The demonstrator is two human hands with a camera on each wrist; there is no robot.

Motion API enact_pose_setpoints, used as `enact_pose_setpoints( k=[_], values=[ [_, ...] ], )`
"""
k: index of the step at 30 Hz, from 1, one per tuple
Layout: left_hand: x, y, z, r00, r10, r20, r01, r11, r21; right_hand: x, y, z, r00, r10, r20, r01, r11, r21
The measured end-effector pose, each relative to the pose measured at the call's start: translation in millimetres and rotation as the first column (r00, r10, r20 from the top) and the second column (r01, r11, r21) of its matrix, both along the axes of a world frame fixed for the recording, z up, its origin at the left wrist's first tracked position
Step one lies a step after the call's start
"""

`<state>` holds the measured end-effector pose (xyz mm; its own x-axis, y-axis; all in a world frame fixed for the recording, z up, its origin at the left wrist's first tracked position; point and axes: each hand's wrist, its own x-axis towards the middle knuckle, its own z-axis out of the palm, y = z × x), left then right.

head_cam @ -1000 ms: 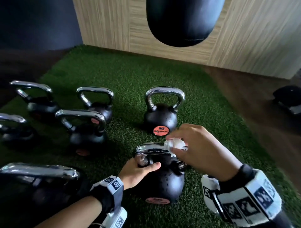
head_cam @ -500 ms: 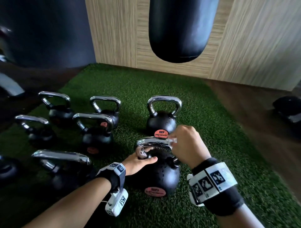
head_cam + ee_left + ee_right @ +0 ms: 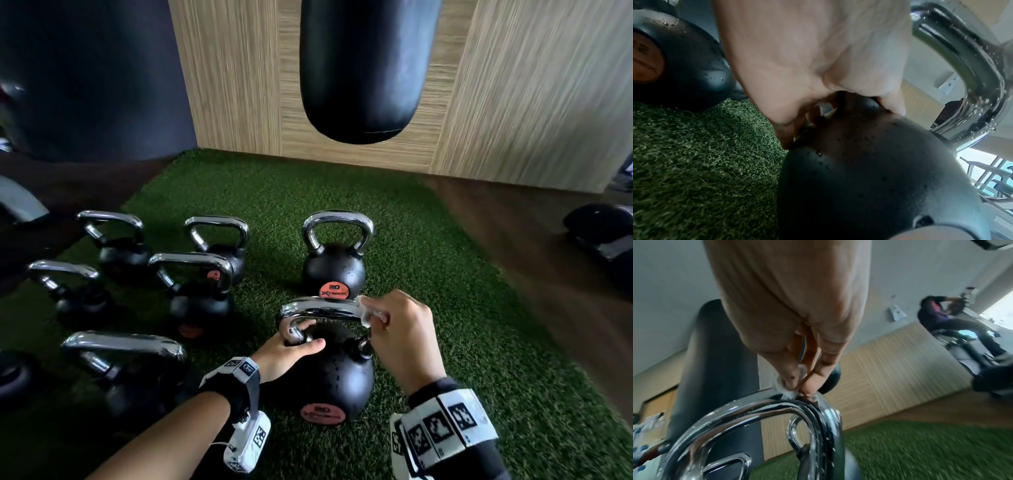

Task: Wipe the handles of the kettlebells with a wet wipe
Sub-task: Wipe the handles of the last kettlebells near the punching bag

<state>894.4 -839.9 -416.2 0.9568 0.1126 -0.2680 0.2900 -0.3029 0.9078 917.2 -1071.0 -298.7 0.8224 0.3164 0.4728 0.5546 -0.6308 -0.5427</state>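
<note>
Right hand (image 3: 399, 337) pinches wet wipe (image 3: 365, 313) against the right end of the chrome handle (image 3: 322, 308). Left hand (image 3: 286, 353) grips the handle's left leg, steadying the nearest kettlebell (image 3: 337, 380) on the turf (image 3: 479, 342). Mid-wipe; next probably drag the wipe down the right leg. Open turf lies to the right, other kettlebells (image 3: 198, 294) crowd the left, and a punching bag (image 3: 363, 68) hangs ahead.

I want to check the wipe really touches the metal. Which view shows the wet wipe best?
The right wrist view: the wet wipe sits pinched in the right hand, pressed onto the chrome handle. The head view shows it only as a small pale wad at the handle's right corner. The left wrist view does not show it.
</note>
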Motion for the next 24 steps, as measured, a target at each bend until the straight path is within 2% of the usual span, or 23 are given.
enact_pose_setpoints(
  k=[2,4,7,11,15,17,20,22,24],
  values=[
    [0.5,0.1,-0.5,1.0,0.007,-0.003,-0.007,1.0,-0.006,3.6,-9.3,-9.2,0.998,-0.055,-0.035,0.058,0.994,0.087],
    [2.0,0.0,-1.3,1.0,0.012,0.011,-0.012,1.0,-0.017,9.0,-20.5,-17.9,0.983,-0.112,-0.144,0.133,0.98,0.147],
    [2.8,-1.5,-1.6,1.0,0.012,0.011,-0.012,0.999,-0.033,11.9,-32.2,-33.5,0.96,-0.147,-0.238,0.182,0.974,0.132],
    [2.8,-2.2,-0.1,1.0,0.023,-0.008,-0.023,0.999,-0.045,13.2,-35.4,-51.0,0.961,-0.147,-0.233,0.198,0.957,0.212],
    [2.4,-1.1,-2.7,1.0,0.01,-0.012,-0.011,0.999,-0.042,15.6,-33.8,-70.4,0.906,-0.099,-0.411,0.269,0.885,0.381],
    [1.7,-1.5,-1.8,0.999,0.031,-0.023,-0.031,0.999,-0.03,19.5,-30.8,-80.5,0.862,-0.071,-0.501,0.305,0.863,0.403],
    [-0.4,-2.1,1.9,0.996,0.069,-0.057,-0.065,0.995,0.076,25.7,-28.2,-94.0,0.812,-0.056,-0.581,0.311,0.884,0.349],
    [-1.4,-1.9,9.7,0.99,0.02,-0.139,0.016,0.968,0.251,25.3,-26.8,-100.9,0.769,-0.025,-0.639,0.285,0.908,0.307],
    [-1.0,-1.3,22.0,0.964,-0.024,-0.265,0.133,0.905,0.404,23.2,-26.1,-105.3,0.733,0.003,-0.68,0.251,0.929,0.274]
  ],
)
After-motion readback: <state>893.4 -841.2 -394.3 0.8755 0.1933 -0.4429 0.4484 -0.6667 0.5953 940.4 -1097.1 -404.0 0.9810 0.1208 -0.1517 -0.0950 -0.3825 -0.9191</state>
